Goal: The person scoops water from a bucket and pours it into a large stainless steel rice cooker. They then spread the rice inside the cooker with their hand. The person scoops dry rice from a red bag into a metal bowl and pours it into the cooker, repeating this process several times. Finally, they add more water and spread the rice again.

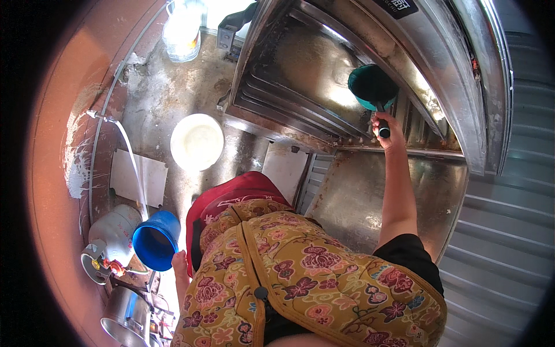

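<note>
My right hand [388, 132] grips the dark handle of a green plastic dipper [372, 86] at arm's length. The dipper is over the inside of a stainless-steel cabinet [321, 65] with ridged walls, and its bowl looks dark inside. At the lower left, my left hand [179, 261] is closed at the rim of a blue plastic bucket [173, 223]. The bucket's mouth faces up towards me, and its contents are too shadowed to tell. A patterned, quilted vest and a red apron hide part of the floor.
A white basin [175, 145] sits on the wet floor, near a clear plastic jug [182, 43]. Beside the wall are a tap [96, 115] with a white hose [130, 149], a gas cylinder [115, 232] and a metal pot [123, 314]. Corrugated metal sheeting [498, 243] lines the right.
</note>
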The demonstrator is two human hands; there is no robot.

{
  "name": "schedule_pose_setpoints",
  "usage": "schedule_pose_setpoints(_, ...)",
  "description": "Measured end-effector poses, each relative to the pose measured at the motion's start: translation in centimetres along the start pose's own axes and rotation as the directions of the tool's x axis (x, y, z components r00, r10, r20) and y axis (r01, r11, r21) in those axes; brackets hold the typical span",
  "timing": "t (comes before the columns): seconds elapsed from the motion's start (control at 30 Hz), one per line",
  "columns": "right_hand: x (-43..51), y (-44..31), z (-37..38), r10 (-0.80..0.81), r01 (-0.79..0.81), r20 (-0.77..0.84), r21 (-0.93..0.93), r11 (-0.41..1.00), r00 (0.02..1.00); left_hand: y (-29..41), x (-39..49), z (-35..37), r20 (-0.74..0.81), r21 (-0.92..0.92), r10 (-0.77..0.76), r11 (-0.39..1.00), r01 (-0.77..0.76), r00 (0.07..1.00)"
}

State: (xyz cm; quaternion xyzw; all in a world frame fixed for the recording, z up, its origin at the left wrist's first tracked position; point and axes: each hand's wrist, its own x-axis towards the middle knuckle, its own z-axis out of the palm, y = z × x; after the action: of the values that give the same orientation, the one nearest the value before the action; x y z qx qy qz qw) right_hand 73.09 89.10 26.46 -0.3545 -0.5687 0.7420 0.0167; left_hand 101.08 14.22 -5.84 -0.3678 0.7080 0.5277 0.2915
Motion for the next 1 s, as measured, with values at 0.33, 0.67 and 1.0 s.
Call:
schedule_pose_setpoints(0.33,1.8,-1.0,1.1,-0.091,0.083,-0.029,-0.212,0.974,0.995,2.7,-0.8,0.6,-0.030,0.039,0.084,0.996,-0.083,0.996)
schedule_pose_setpoints(0.67,2.7,-0.4,4.2,-0.241,0.171,-0.063,-0.533,0.829,0.969,-1.2,1.5,-0.2,0.021,-0.025,0.000,1.000,0.001,1.000)
schedule_pose_setpoints(1.0,0.2,8.7,6.1,-0.562,0.390,-0.126,-0.596,0.701,0.817,-3.3,4.8,-3.3,0.072,0.028,0.038,0.999,-0.040,0.997)
